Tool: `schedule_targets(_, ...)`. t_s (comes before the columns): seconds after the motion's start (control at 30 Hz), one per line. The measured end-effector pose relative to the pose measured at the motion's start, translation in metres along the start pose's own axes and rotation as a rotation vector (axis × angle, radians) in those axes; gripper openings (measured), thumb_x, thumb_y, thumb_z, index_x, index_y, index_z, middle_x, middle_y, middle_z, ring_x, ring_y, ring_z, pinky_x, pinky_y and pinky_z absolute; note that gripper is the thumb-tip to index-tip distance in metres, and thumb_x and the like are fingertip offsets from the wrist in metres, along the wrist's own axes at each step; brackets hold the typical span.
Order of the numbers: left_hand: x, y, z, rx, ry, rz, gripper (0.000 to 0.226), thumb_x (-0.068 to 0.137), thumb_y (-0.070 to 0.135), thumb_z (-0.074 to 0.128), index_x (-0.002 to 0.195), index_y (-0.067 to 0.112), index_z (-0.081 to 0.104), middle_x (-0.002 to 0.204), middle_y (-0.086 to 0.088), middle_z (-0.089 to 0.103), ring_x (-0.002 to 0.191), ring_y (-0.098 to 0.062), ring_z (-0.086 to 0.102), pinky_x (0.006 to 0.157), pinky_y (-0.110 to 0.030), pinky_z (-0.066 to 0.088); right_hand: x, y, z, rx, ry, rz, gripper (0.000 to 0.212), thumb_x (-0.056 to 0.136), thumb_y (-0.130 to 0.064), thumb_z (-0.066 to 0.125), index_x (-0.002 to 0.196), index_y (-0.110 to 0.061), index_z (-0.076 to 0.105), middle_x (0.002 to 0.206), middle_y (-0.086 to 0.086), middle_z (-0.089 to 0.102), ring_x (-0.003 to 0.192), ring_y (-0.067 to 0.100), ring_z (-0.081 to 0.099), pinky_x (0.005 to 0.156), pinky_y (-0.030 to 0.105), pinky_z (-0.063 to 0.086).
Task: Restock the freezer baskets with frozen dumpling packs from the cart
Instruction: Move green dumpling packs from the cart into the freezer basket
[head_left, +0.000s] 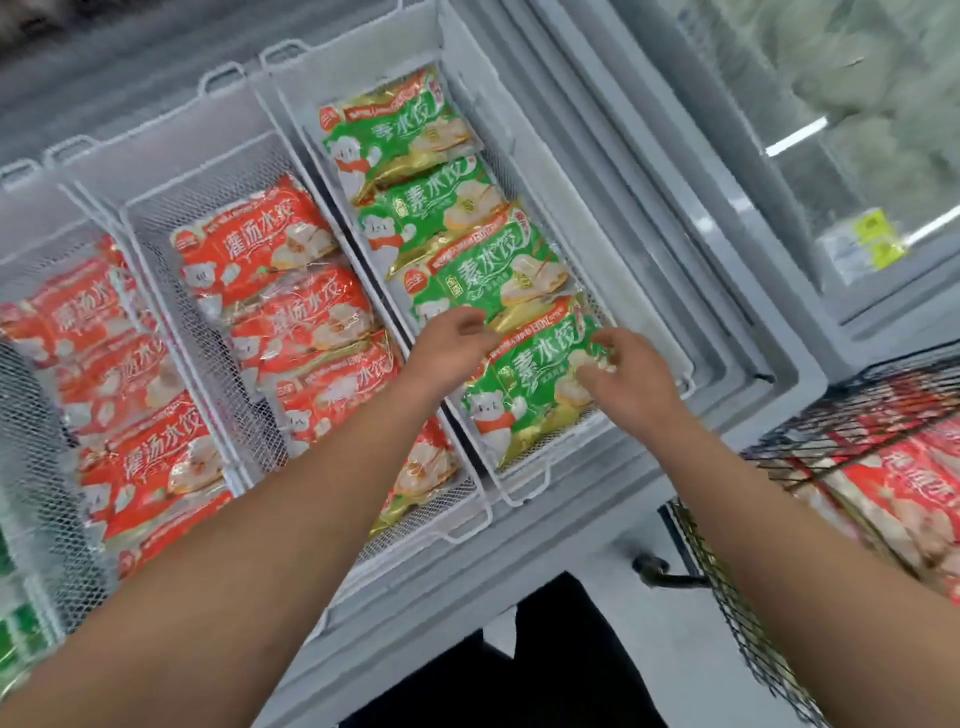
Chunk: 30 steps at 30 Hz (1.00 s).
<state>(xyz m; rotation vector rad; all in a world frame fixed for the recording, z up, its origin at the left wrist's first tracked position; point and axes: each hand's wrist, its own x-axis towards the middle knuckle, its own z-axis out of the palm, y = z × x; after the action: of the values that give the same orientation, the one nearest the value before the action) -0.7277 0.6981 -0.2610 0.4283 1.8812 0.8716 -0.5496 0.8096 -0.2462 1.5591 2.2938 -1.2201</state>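
Four green dumpling packs lie in a row in the right white wire basket (521, 500) of the open freezer. Both my hands are on the nearest green pack (524, 400). My left hand (449, 345) has its fingers curled at the pack's upper left corner. My right hand (631, 376) pinches the pack's right side between thumb and fingers. The pack lies flat in the basket's near end. Red dumpling packs (270, 270) fill the middle basket (470, 522), and more red packs (109, 364) fill the left basket.
The black wire cart (852, 415) stands at the right and holds red packs (893, 493). The freezer's sliding glass lid (779, 171) is pushed back on the right. The freezer's grey front rim (566, 525) runs below my arms.
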Motion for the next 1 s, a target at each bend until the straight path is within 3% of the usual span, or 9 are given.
schedule_targets(0.13,-0.030,0.015,0.043,0.105,-0.074,0.060,0.043,0.093,0.022,0.067,0.133,0.011,0.060,0.122,0.000,0.062,0.111,-0.016,0.060,0.092,-0.026,0.043,-0.044,0.036,-0.026,0.100,0.081,0.071,0.042,0.089,-0.019,0.065,0.129,-0.014,0.059,0.126,0.004,0.058,0.112,0.020,0.057,0.090,0.027,0.042)
schedule_targets(0.27,-0.061,0.033,0.107,0.252,-0.105,0.183,0.035,0.088,0.017,0.069,0.122,0.011,0.068,0.108,0.002,0.068,0.104,-0.015,0.065,0.077,-0.010,0.044,-0.101,0.092,-0.053,0.208,0.224,0.152,0.037,0.087,-0.016,0.065,0.124,-0.016,0.062,0.116,0.003,0.059,0.099,0.015,0.057,0.086,0.024,0.040)
schedule_targets(0.4,-0.096,0.050,0.175,0.362,-0.195,0.297,0.044,0.077,0.028,0.072,0.118,0.011,0.071,0.108,0.000,0.071,0.101,-0.011,0.066,0.094,-0.022,0.048,-0.158,0.170,-0.067,0.330,0.326,0.262,0.029,0.083,-0.023,0.067,0.112,-0.021,0.064,0.114,0.002,0.063,0.099,0.017,0.061,0.085,0.028,0.044)
schedule_targets(0.5,-0.129,0.055,0.235,0.417,-0.268,0.322,0.033,0.086,0.015,0.072,0.118,0.009,0.070,0.106,0.000,0.069,0.097,-0.009,0.062,0.087,-0.017,0.044,-0.203,0.236,-0.077,0.394,0.321,0.371,0.041,0.074,-0.037,0.061,0.111,-0.020,0.064,0.114,0.005,0.063,0.102,0.022,0.061,0.083,0.030,0.043)
schedule_targets(0.63,-0.165,0.049,0.314,0.446,-0.328,0.327,0.049,0.072,0.035,0.072,0.115,0.014,0.070,0.111,-0.002,0.072,0.103,-0.013,0.065,0.098,-0.028,0.048,-0.244,0.312,-0.087,0.425,0.307,0.444,0.040,0.082,-0.026,0.065,0.120,-0.016,0.063,0.123,0.005,0.061,0.105,0.023,0.060,0.083,0.031,0.044)
schedule_targets(0.73,-0.179,0.041,0.362,0.502,-0.352,0.326,0.035,0.083,0.023,0.075,0.116,0.014,0.070,0.111,-0.003,0.072,0.107,-0.016,0.066,0.103,-0.037,0.049,-0.263,0.356,-0.092,0.403,0.330,0.473,0.038,0.087,-0.023,0.065,0.124,-0.016,0.061,0.130,0.005,0.059,0.112,0.025,0.058,0.085,0.030,0.042)
schedule_targets(1.0,-0.186,0.030,0.454,0.683,-0.490,0.295,0.040,0.090,0.023,0.069,0.128,0.012,0.065,0.124,-0.001,0.067,0.114,-0.015,0.062,0.102,-0.033,0.047,-0.289,0.429,-0.101,0.486,0.384,0.567,0.043,0.085,-0.024,0.066,0.127,-0.015,0.062,0.132,0.005,0.059,0.117,0.024,0.056,0.086,0.024,0.037)
